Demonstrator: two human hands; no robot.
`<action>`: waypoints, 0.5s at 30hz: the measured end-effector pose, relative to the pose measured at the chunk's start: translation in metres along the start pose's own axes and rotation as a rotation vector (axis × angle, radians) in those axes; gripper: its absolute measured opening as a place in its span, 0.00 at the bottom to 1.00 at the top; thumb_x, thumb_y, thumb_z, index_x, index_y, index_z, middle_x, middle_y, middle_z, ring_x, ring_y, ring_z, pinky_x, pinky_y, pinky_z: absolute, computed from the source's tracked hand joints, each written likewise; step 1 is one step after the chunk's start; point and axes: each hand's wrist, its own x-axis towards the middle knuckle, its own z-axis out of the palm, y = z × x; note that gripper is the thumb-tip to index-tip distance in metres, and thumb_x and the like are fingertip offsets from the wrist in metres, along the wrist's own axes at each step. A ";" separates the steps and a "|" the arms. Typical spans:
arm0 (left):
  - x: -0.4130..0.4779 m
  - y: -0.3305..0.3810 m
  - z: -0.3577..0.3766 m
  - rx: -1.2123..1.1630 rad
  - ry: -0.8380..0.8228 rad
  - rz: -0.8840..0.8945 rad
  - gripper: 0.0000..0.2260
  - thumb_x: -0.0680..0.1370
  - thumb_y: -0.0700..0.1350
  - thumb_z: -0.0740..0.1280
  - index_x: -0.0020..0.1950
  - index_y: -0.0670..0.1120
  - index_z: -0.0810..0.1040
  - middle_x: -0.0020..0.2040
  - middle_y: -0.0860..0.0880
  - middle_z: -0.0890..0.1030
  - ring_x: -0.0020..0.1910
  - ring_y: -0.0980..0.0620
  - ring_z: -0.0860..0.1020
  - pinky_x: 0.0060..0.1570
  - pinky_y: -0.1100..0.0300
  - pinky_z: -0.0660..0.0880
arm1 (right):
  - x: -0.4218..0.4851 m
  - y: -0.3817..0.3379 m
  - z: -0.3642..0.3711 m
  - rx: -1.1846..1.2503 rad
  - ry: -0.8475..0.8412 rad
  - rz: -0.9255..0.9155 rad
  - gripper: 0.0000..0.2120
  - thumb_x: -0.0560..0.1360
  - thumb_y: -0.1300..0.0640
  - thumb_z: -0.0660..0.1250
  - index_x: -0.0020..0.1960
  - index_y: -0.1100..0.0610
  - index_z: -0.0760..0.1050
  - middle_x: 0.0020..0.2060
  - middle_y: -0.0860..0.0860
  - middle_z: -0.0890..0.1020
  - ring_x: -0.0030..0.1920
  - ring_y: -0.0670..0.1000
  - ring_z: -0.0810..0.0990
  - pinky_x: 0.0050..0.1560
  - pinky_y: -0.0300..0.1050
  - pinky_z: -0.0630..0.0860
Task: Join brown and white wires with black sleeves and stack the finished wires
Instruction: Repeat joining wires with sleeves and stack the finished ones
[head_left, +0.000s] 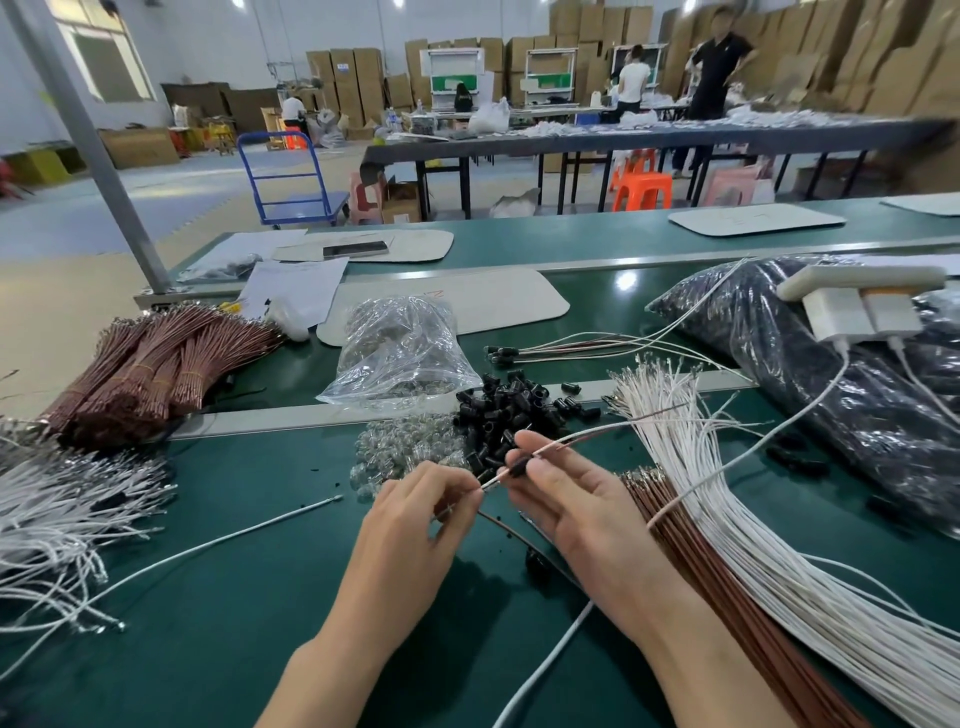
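Observation:
My left hand (415, 525) pinches the near ends of a thin wire pair (592, 435) that runs up to the right. My right hand (566, 499) pinches a black sleeve (518, 466) threaded on that pair, close to the left fingertips. Just behind my hands lies a heap of loose black sleeves (506, 413). Loose white wires (737, 525) and brown wires (691, 540) fan out on the right. Several finished wires (561, 347) with black sleeves lie stacked further back. Bundled brown wires (156, 364) sit at the left.
The green work table (234, 597) also carries a clear bag (400, 348) of small parts, a spilled pile of clear parts (405, 452), white wires (57, 509) at the left, a large dark bag (831, 374) with a white charger on the right, and papers behind. People stand at far tables.

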 end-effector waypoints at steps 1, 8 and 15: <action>0.000 0.001 0.001 -0.007 -0.001 0.003 0.01 0.80 0.57 0.63 0.51 0.63 0.72 0.47 0.65 0.77 0.46 0.57 0.75 0.48 0.65 0.71 | 0.000 0.001 0.002 -0.015 -0.002 0.001 0.14 0.71 0.61 0.70 0.55 0.56 0.85 0.52 0.58 0.85 0.51 0.54 0.85 0.50 0.41 0.81; 0.002 -0.010 -0.006 0.028 -0.067 -0.025 0.01 0.81 0.57 0.62 0.51 0.63 0.73 0.43 0.67 0.77 0.51 0.66 0.74 0.54 0.66 0.67 | 0.001 -0.015 -0.011 0.094 0.098 -0.080 0.15 0.72 0.64 0.68 0.58 0.60 0.83 0.51 0.58 0.85 0.48 0.53 0.85 0.50 0.42 0.83; 0.004 0.000 0.000 0.106 0.004 0.083 0.04 0.83 0.52 0.64 0.51 0.55 0.78 0.46 0.64 0.78 0.47 0.64 0.75 0.61 0.62 0.65 | -0.001 0.002 0.004 -0.085 0.021 0.020 0.12 0.77 0.66 0.66 0.55 0.56 0.85 0.52 0.58 0.86 0.51 0.53 0.85 0.48 0.41 0.82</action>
